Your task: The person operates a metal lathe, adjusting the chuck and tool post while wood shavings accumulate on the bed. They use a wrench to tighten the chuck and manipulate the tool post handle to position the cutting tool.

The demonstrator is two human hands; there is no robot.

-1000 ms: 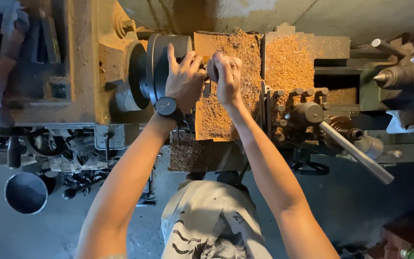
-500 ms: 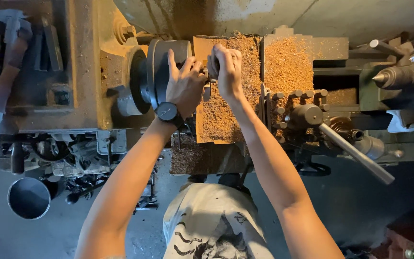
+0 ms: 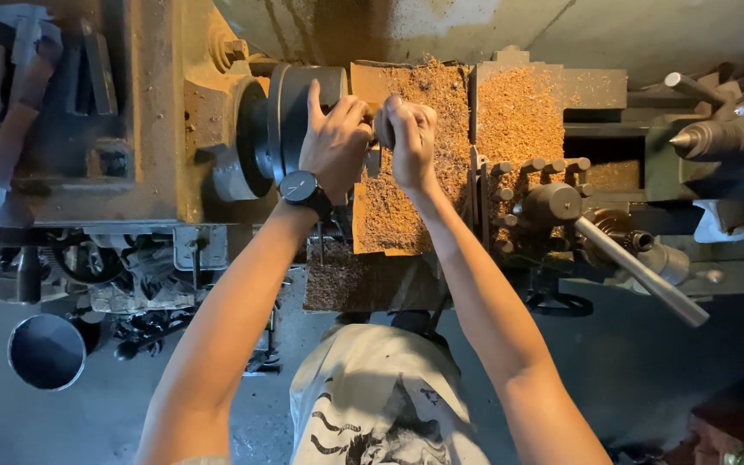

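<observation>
While both arms reach over the lathe, the left hand (image 3: 335, 142) lies spread against the dark round chuck (image 3: 303, 116), fingers curved over its rim and touching it, a black wristwatch (image 3: 301, 187) on that wrist. The right hand (image 3: 411, 138) is closed in a fist around a small dark piece at the chuck's face (image 3: 381, 127); the piece is mostly hidden by the fingers, so what it is cannot be told. Just beside and below the hands, a flat tray (image 3: 406, 215) is heaped with orange-brown shavings. To the right stand the tool post with its row of bolts (image 3: 527, 181), a long grey lever (image 3: 639, 271) and, well apart, the pointed tailstock centre (image 3: 699, 136).

Several things could go wrong, as I judge it. Both hands sit right at the chuck, so any turn of the spindle could catch fingers or the watch strap. If the right hand's grip slipped off the hidden piece, the knuckles could strike the chuck or the tray edge. Loose shavings near the hands could cut skin or get between the piece and the chuck, leaving it seated crooked.
</observation>
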